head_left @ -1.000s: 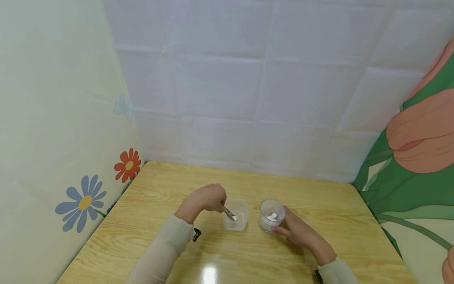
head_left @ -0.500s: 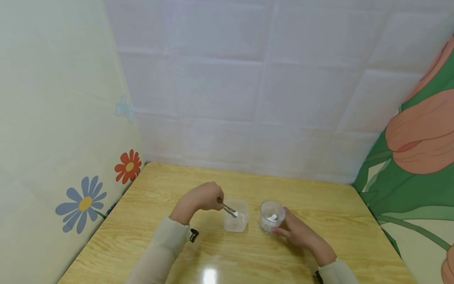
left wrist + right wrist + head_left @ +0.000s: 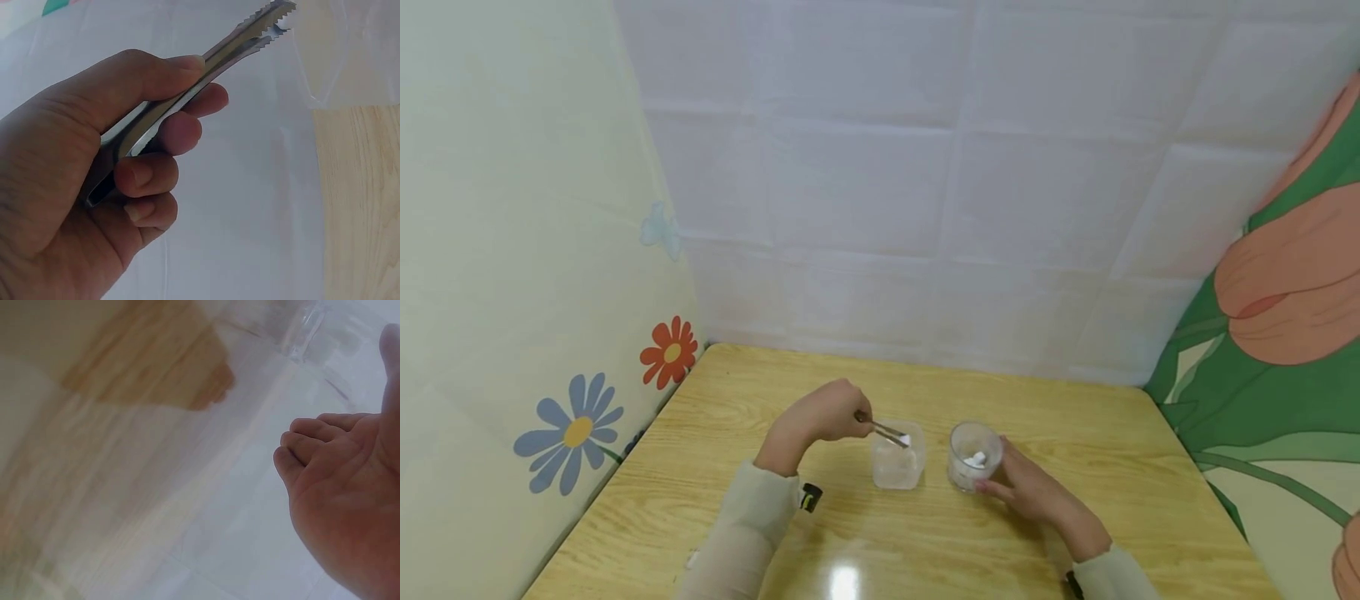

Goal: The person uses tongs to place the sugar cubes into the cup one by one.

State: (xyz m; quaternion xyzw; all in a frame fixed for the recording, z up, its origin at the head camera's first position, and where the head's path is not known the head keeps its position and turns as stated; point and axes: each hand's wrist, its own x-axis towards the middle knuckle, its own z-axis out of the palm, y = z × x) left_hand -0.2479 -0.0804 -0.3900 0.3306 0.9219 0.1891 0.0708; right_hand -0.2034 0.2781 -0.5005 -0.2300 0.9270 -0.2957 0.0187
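Note:
My left hand grips small metal tongs with serrated tips, thumb on one side and fingers curled on the other. At the tips, in the head view, sits a small white piece, over a clear square plastic container. To the right of that container stands a clear glass cup with white pieces inside. Around its right side my right hand holds it, thumb in front and fingers behind. The right wrist view shows the open palm side and part of the glass at the top.
The wooden table runs back to a white cloth backdrop. Flower-patterned cloth hangs on the left, and more with large tulips on the right. A small pale item shows beside the left sleeve.
My left hand has risen slightly and shifted a little left. The tong tips have swung up and right within the container's outline, with the white piece at them. My right hand stays on the glass cup.

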